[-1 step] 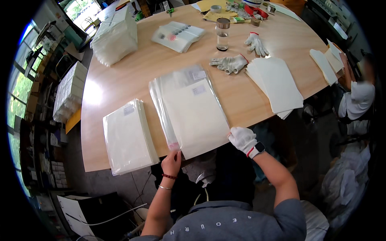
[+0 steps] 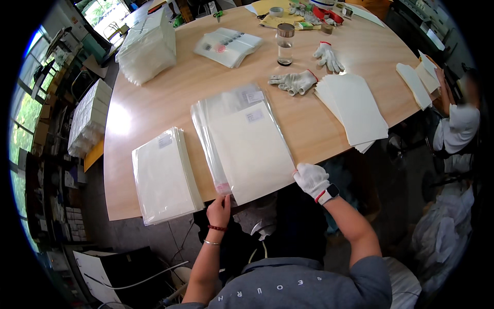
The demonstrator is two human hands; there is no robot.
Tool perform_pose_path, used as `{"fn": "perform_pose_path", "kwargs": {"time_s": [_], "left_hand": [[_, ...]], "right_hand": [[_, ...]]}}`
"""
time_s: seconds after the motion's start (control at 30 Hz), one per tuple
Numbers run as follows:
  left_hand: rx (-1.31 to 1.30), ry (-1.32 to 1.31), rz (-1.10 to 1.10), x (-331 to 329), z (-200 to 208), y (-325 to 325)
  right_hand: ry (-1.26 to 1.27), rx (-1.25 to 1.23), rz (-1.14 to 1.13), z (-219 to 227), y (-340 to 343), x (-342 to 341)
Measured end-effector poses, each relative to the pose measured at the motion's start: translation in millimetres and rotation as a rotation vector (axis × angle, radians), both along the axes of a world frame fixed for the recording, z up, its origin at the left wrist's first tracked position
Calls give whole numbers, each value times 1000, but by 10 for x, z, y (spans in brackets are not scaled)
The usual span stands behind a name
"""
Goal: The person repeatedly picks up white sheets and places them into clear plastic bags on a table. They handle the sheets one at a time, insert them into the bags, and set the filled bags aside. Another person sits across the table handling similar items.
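A large white sheet (image 2: 254,154) lies partly inside a clear plastic bag with a small label near its top. This bag rests on a stack of clear plastic bags (image 2: 203,129) at the table's front edge. My bare left hand (image 2: 218,210) wears bracelets and pinches the lower left edge of the bag, by a pinkish strip. In a white glove, my right hand (image 2: 312,181) is closed on the lower right corner of the white sheet; whether the bag's edge is in that grip too, I cannot tell. Left of these is a neat pile of bagged white sheets (image 2: 164,175).
A fan of white sheets (image 2: 355,110) overhangs the table (image 2: 154,108) on the right. Beyond are loose work gloves (image 2: 293,82), a lidded glass jar (image 2: 284,46), more plastic bags (image 2: 229,46) and a tall bag stack (image 2: 146,49). Another person (image 2: 458,123) sits far right, handling paper.
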State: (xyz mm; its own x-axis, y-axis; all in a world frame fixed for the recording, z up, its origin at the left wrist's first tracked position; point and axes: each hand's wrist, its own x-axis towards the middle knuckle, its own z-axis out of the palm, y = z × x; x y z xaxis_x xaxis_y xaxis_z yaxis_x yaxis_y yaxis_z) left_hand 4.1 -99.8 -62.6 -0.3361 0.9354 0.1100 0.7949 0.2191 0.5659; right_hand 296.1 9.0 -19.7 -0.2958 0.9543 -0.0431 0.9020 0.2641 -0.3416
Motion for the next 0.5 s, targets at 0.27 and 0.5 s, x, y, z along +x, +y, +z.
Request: {"fn": "perform_pose_path", "kwargs": {"time_s": [0.27,0.5], "left_hand": [[-264,-1263,17,44,387,-10],[88,-914,-192,-1074,887,-504]], "right_hand": [[1011,-393,-302,-36,-272,-39],[937,-118,87,58,-506,-1119]]}}
